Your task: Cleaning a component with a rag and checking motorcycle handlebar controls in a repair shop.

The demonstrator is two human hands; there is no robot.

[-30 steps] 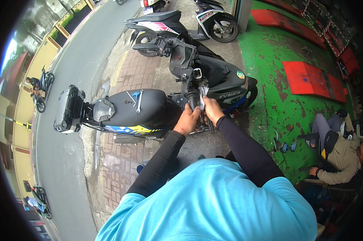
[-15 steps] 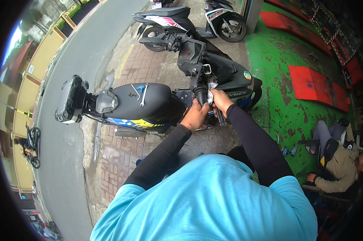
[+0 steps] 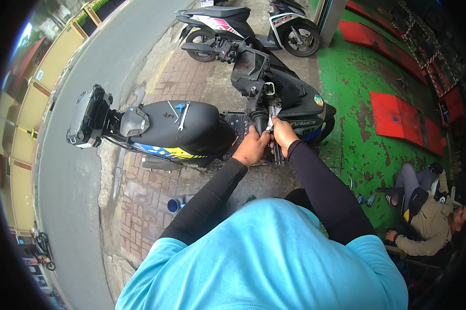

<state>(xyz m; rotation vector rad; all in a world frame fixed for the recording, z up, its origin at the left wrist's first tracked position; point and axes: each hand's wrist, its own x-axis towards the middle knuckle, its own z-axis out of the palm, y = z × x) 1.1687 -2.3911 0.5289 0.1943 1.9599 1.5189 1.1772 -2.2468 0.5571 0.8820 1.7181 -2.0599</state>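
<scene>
A scooter with a black seat (image 3: 178, 124) stands across in front of me, its handlebar covers off. My left hand (image 3: 251, 148) is closed around the end of its black handlebar grip (image 3: 260, 122). Beside it, my right hand (image 3: 284, 135) is closed on a whitish crumpled rag (image 3: 269, 124) against the bar; its fingertips are partly hidden. Dark narrow bars (image 3: 278, 155) show below the right hand; what they belong to I cannot tell. On the seat lie a wrench (image 3: 183, 116), a blue-handled tool (image 3: 180, 107), a bent hex key (image 3: 173, 110) and small fasteners (image 3: 167, 117).
Another scooter (image 3: 227, 21) is parked beyond. A blue round container (image 3: 174, 205) stands by my left forearm. Red ramps (image 3: 404, 124) lie on the green floor (image 3: 357, 98); a seated person (image 3: 429, 219) is at the right. A road (image 3: 75, 181) runs along the left.
My view has shifted slightly, and the blue container has come into sight. My right hand has turned a little, with less of the rag showing. The left hand keeps its hold on the grip.
</scene>
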